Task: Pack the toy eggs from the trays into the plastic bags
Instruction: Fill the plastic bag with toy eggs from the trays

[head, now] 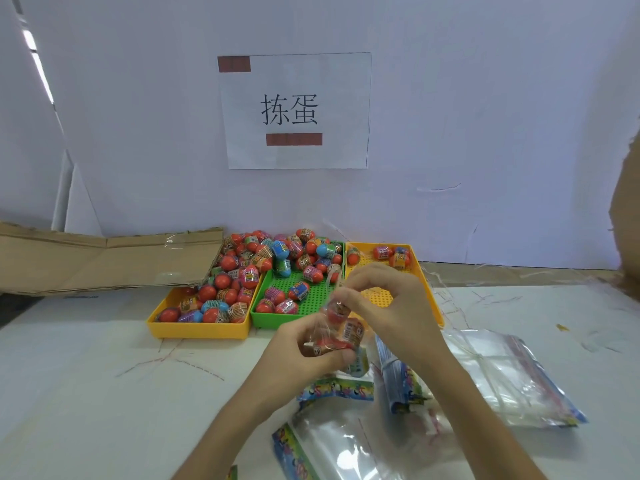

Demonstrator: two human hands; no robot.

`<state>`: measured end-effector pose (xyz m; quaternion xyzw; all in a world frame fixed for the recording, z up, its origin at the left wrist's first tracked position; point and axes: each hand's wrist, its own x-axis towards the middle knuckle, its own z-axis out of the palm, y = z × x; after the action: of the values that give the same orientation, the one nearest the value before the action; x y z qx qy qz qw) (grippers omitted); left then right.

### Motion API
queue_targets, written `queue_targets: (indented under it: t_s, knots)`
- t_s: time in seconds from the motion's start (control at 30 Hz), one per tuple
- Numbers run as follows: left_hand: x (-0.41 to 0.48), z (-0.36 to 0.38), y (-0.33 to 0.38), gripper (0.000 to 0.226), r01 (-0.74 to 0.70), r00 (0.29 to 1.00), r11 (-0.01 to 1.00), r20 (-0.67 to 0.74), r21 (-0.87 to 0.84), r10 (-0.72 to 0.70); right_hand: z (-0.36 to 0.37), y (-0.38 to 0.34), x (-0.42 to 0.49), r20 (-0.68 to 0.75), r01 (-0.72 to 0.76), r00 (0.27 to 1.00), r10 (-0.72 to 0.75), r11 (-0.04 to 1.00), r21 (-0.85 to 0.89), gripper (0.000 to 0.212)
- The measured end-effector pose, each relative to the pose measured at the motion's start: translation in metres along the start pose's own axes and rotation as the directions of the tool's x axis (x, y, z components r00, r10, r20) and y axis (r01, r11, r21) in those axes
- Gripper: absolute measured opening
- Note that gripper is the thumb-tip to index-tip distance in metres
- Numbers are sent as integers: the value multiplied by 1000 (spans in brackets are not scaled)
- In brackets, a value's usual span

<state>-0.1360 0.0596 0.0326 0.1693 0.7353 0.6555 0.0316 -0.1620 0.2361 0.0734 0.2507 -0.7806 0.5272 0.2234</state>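
Clear plastic bag (341,332) w/ toy eggs sits just in front of green tray (304,299): your left hand (304,344) grips its bottom, right hand (388,299) fingers pinch its top.

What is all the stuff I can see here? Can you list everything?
left tray: one, yellow, front left, heaped with eggs
middle tray: one, green, centre, eggs piled at the back
right tray: one, yellow, right, few eggs at the back
toy eggs: many, mostly red, some blue or pink, in the trays
held bag: one, clear, holding a few eggs, between the hands
spare bags: a pile, clear with colourful tops, front right
sign: one, white, on the wall
cardboard: brown, flattened, back left
hands: left grips the bag's bottom; right pinches its top
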Motion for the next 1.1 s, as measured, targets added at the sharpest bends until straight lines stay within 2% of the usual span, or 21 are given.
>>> queue_targets:
  t_s: [0.3, 0.4, 0.53, 0.67, 0.83, 0.97, 1.1]
  knots:
    - [2, -4, -4, 24, -37, 994, 999, -101, 37, 41, 1, 2, -1, 22, -125, 992, 125, 992, 25, 16]
    - [3, -3, -4, 30, -40, 993, 997, -109, 72, 48, 2, 1, -1, 15, -115, 993, 114, 992, 49, 14]
    - [3, -4, -4, 28, -33, 991, 994, -125, 108, 47, 4, 1, -2, 5, -84, 996, 84, 996, 24, 13]
    - [2, -3, -2, 30, -46, 992, 992, -108, 115, 58, 7, 2, -3, -33, -1, 999, 0, 1000, -19, 14]
    - [2, -3, -3, 32, -43, 992, 990, -110, 135, 58, 8, 4, -3, 43, -59, 997, 59, 998, 6, 14]
    - [2, -2, -4, 31, -44, 993, 985, -103, 165, 62, 6, 3, -2, 67, -52, 996, 52, 999, -9, 13]
    - [2, -1, -2, 30, -23, 987, 991, -155, 132, 44, 3, 4, -3, 107, -51, 993, 56, 997, -49, 13]
